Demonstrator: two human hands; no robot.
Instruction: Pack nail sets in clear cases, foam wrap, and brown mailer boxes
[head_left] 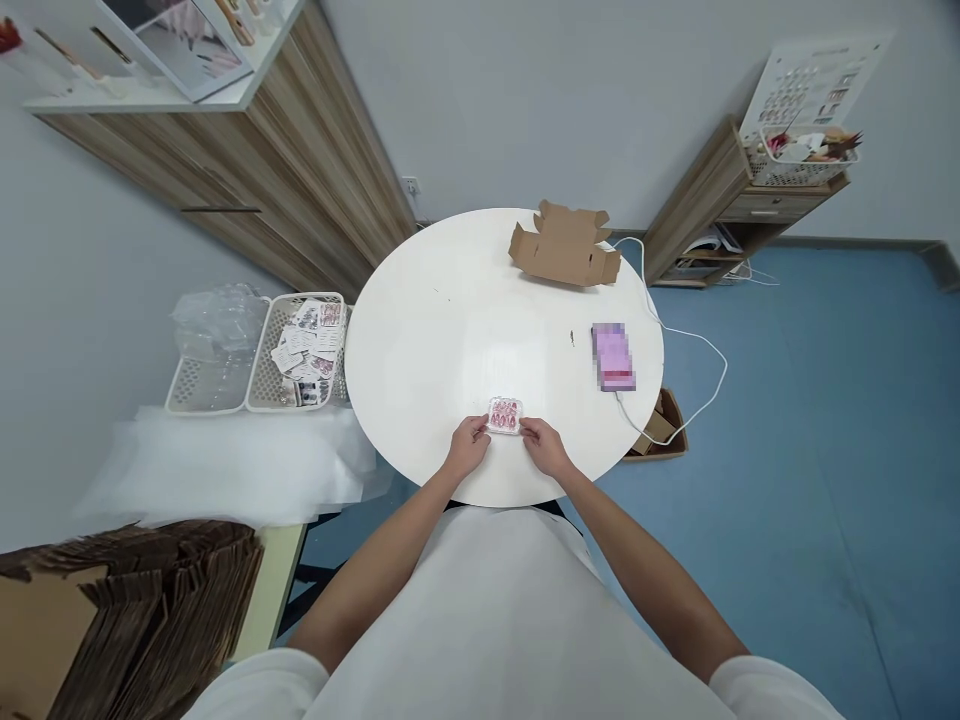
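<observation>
A small clear pack of red and pink press-on nails (505, 415) is at the near side of the white round table (420, 350). My left hand (469, 444) pinches its left edge between thumb and fingers. On the opposite edge, my right hand (545, 446) grips it the same way. An unfolded brown cardboard box (564, 248) lies toward the far edge. To the right of my hands is a pixelated purple device (613, 357) with a white cable (697, 340) running from it.
Left of the table stand a white basket of printed cards (306, 350) and a basket with clear plastic bags (221, 325). White wrapping sheets (240, 465) and stacked flat cardboard (165, 610) are nearer me. A carton (660, 430) sits on the floor at right.
</observation>
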